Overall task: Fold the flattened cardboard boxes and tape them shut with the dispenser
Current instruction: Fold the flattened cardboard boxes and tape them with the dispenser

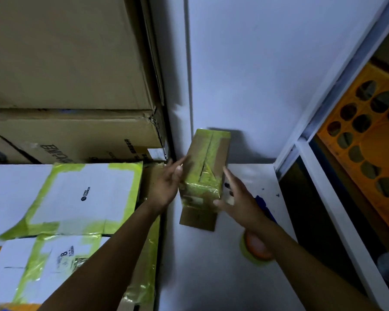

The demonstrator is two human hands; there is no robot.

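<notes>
Small box (206,167): a narrow, oblong brown cardboard carton, seen just right of the frame's centre and tilted with its top towards 1 o'clock. Whether it rests on the surface or is lifted cannot be told.
Yellow-green tape (200,187): glossy, crinkled film wound over the box's top and middle. A dark seam is left showing down the face, and bare matte cardboard is seen at the lower end.
Left hand (166,187): held at 9 o'clock of the box, fingers straight and together, laid flat against its left side.
Right hand (240,198): held at 4 o'clock of the box, fingers straight and spread wide, with the thumb tip touching the taped face. Nothing is gripped.
Tape roll (254,250): a round yellow-green ring with an orange centre, lying at 5 o'clock of the box and partly hidden under the right forearm.
Blue object (264,204): partly hidden behind the right hand, so its shape cannot be told.
White surface (211,265): smooth and flat, marked with small dark flecks.
Wall (256,75): plain, pale and smooth, at 12 o'clock.
White carton (83,194): flat-topped, edged with wide yellow-green tape, at 9 o'clock.
Brown cartons (65,52): large, matte, with dented corners, stacked at 10 o'clock.
Orange crate (368,142): plastic, pierced with oval holes, at 3 o'clock behind a white frame (323,187).
</notes>
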